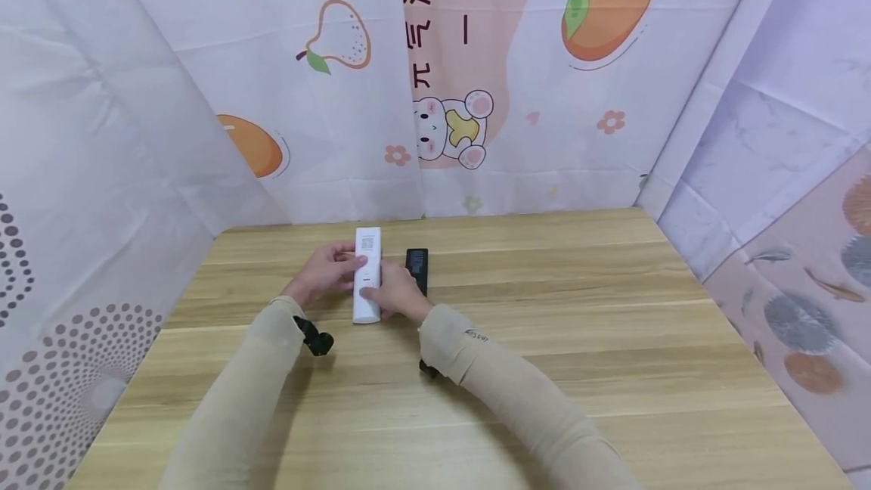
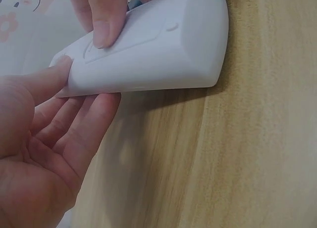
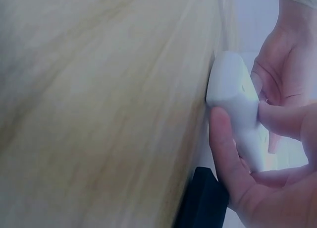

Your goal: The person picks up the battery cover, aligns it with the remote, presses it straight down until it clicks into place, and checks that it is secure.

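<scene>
A white remote control [image 1: 367, 277] lies lengthwise between both hands, its back with a printed label facing up. My left hand [image 1: 325, 274] holds it from the left, thumb on top and fingers beneath, as the left wrist view shows on the remote's smooth casing [image 2: 148, 69]. From the right, my right hand [image 1: 400, 292] grips it, with the thumb on the outlined battery cover and fingers along the side. One end shows as a rounded white tip [image 3: 228, 79] in the right wrist view. Whether it touches the table, I cannot tell.
A black remote control [image 1: 418, 263] lies on the wooden table [image 1: 544, 308] just right of the white one, partly hidden by my right hand. Printed curtains [image 1: 537, 172] stand behind the table and at its sides. Each wrist bears a black camera mount [image 1: 314, 337].
</scene>
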### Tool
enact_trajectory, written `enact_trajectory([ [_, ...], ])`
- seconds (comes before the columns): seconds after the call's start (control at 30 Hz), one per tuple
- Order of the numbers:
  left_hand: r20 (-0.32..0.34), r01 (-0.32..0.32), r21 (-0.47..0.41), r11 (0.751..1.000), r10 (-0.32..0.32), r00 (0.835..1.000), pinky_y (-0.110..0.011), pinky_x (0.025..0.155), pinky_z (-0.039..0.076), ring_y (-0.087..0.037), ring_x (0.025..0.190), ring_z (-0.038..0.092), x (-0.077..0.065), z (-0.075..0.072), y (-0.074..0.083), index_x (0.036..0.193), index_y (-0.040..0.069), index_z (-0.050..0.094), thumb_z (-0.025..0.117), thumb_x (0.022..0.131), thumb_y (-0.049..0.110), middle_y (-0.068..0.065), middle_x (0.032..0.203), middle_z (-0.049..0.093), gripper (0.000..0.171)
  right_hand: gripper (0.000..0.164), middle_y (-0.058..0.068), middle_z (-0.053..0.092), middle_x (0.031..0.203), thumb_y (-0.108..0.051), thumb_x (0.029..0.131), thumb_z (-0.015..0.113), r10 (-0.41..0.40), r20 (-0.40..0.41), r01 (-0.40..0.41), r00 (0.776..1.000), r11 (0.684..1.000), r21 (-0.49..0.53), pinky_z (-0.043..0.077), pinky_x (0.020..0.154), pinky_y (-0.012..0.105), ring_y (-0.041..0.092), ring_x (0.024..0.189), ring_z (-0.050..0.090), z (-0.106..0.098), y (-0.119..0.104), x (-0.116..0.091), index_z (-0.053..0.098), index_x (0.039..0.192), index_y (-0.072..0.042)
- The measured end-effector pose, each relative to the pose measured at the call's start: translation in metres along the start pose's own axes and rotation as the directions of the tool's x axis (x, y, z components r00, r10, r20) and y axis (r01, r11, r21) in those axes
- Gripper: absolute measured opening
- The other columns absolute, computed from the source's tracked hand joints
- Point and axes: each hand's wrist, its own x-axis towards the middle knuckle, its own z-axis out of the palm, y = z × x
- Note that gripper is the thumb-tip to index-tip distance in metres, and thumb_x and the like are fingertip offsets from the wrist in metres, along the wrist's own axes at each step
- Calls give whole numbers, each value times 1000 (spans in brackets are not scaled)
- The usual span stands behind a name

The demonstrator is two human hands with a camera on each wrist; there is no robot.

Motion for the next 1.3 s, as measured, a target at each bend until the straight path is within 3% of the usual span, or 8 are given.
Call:
enact_trajectory([
  [0.37, 13, -3, 21, 1000, 2, 1000, -35, 84, 59, -27, 107, 65, -3, 3, 2, 149, 3, 45, 66, 101, 27, -23, 134, 57, 58, 51, 10, 65, 102, -13, 87, 83, 9, 7, -9, 1000, 1000, -16, 59, 52, 32, 22, 75, 68, -1, -1, -1, 58, 132, -8],
  [1.03, -11, 16, 24, 1000, -16, 1000, -37, 84, 60, -27, 104, 66, 0, 4, -2, 151, 3, 44, 66, 101, 29, -22, 130, 59, 61, 57, 11, 63, 108, -13, 90, 80, -55, 52, 60, 997, 993, -97, 59, 52, 32, 19, 72, 66, -4, 0, -4, 53, 140, -10],
  [1.3, -19, 17, 55, 998, -16, 1000, -38, 85, 60, -29, 108, 64, -2, 5, 1, 150, 2, 44, 65, 102, 27, -23, 132, 58, 58, 61, 13, 62, 113, -12, 91, 78, -39, 73, 45, 997, 995, -87, 60, 53, 32, 20, 77, 66, -4, -1, -4, 49, 145, -12],
])
